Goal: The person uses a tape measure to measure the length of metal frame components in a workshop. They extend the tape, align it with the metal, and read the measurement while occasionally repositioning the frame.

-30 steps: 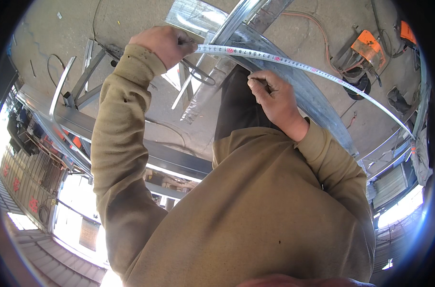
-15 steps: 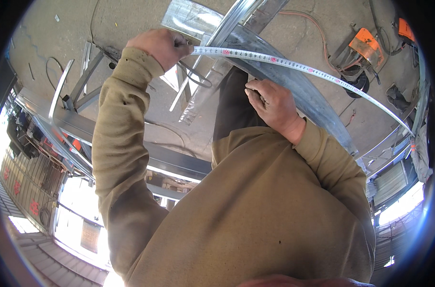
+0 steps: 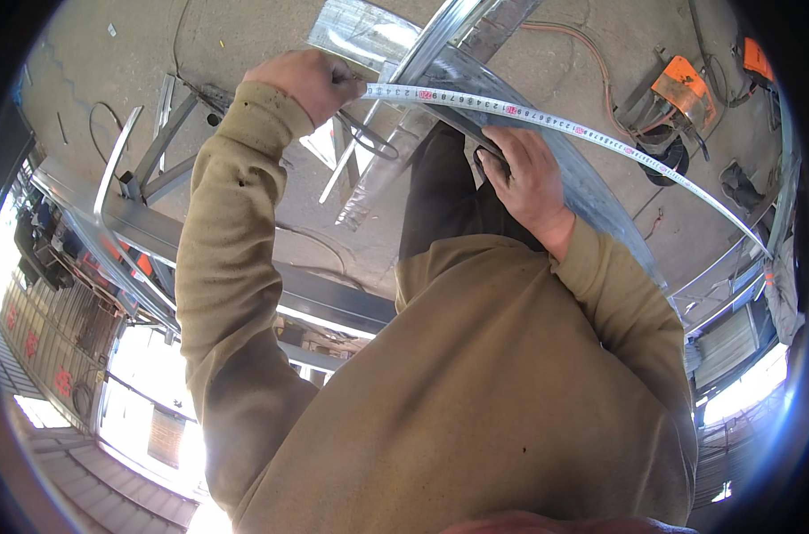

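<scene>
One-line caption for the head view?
Left hand pins a tape measure along a metal strip; right hand rests on it.

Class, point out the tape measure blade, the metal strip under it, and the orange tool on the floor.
tape measure blade (image 3: pixel 547 118), head view, mid blade.
metal strip (image 3: pixel 591 191), head view, flat face.
orange tool (image 3: pixel 680 89), head view, orange body.

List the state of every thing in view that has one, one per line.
Tape measure: pulled out long, laid along the metal profile.
Metal profile: lying flat under the tape.
Left hand: pinching the tape's end.
Right hand: pressed on the profile.
Orange power tool: lying on the floor, unattended.
</scene>
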A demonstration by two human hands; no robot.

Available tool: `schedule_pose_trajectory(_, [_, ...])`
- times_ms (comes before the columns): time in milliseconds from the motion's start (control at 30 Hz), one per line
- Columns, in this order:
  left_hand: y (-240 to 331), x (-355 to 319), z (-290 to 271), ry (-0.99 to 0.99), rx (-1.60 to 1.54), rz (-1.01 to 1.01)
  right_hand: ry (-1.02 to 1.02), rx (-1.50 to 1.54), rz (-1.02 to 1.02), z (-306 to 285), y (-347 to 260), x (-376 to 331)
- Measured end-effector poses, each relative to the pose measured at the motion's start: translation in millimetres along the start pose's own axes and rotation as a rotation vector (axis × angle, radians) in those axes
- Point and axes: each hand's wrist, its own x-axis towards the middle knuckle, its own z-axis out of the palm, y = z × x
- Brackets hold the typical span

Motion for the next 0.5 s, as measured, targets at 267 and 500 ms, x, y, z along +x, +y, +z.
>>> schedule_pose_trajectory(267, [-1.7,-0.8,1.7,0.036,-0.017,0.062,-0.078,-0.101,0.013,1.0,4.3,1.5])
schedule_pose_trajectory(500, [-1.8,3.0,0.9,-0.014,-0.005,0.011,-0.082,-0.11,0.0,2.1,5.5,2.0])
